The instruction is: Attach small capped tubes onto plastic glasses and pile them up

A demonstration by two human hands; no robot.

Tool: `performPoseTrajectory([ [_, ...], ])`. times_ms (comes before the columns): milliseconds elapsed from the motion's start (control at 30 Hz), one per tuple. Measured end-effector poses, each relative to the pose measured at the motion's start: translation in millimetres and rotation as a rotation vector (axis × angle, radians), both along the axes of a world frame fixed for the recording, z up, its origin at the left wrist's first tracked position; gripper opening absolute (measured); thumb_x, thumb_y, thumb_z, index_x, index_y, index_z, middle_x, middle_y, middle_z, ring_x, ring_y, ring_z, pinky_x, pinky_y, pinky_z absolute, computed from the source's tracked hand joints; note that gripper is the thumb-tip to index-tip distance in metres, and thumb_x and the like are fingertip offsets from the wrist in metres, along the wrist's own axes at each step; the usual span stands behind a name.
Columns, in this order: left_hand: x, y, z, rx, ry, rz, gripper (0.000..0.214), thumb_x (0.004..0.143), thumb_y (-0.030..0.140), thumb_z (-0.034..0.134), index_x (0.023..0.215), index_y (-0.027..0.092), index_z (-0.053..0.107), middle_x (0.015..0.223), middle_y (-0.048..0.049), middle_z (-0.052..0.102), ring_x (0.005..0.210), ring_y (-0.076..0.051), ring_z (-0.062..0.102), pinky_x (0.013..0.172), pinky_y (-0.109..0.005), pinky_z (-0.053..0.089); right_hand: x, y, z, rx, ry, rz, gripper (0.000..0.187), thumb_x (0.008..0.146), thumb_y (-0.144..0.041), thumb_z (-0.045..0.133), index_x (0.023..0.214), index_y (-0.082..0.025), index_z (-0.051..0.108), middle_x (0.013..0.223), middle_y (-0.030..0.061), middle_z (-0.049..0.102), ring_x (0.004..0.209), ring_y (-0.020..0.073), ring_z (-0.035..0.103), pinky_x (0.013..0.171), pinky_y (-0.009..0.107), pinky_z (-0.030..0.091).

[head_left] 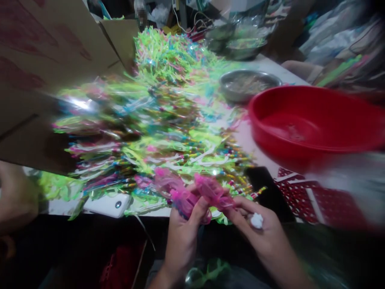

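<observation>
Several pink see-through plastic pieces [185, 200] with looped shapes are bunched in my left hand [181, 237], its thumb pressed over them. My right hand [264, 230] is closed, its fingertips pinching the right end of a pink piece [212, 190]. A small white wad [256, 220] shows among the curled fingers of that hand; what it is I cannot make out. Just beyond both hands spreads a heap of thin green, white, pink and blue plastic pieces [168, 148], many with striped, beaded-looking ends. A green looped plastic piece [210, 275] lies below, near my lap.
A red basin [270, 140] stands at the right, with a metal bowl [237, 98] behind it. Along the front edge lie a white phone [105, 204] and a dark flat object [266, 188]. Cardboard [39, 80] rises at the left. A red perforated basket [327, 200] is right.
</observation>
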State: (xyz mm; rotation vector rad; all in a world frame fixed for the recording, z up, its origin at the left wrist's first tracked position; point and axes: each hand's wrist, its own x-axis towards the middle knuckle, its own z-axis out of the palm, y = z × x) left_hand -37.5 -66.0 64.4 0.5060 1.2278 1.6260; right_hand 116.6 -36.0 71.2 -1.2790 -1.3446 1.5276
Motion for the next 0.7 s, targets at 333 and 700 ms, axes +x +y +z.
performPoseTrajectory([
  [333, 2, -11, -2.3, -0.232, 0.126, 0.200, 0.040, 0.074, 0.040, 0.099, 0.101, 0.017, 0.082, 0.102, -0.0054, 0.083, 0.104, -0.023, 0.080, 0.087, -0.024, 0.064, -4, 15, 4.9, -0.073, 0.020, 0.149, 0.038, 0.090, -0.056, 0.081, 0.106, -0.023, 0.073, 0.067, -0.0073, 0.041, 0.061, 0.0098, 0.039, 0.055, 0.020, 0.034],
  [700, -15, -12, -11.9, -0.084, -0.021, -0.132, 0.050, 0.088, 0.058, 0.085, 0.120, 0.022, 0.074, 0.050, 0.0051, 0.060, 0.038, -0.011, 0.054, 0.039, -0.017, 0.044, 30, 25, 10.9, 0.149, -0.217, 0.163, 0.042, 0.101, -0.064, 0.065, 0.114, -0.030, 0.085, 0.108, 0.0054, 0.083, 0.099, 0.0223, 0.078, 0.082, 0.027, 0.064],
])
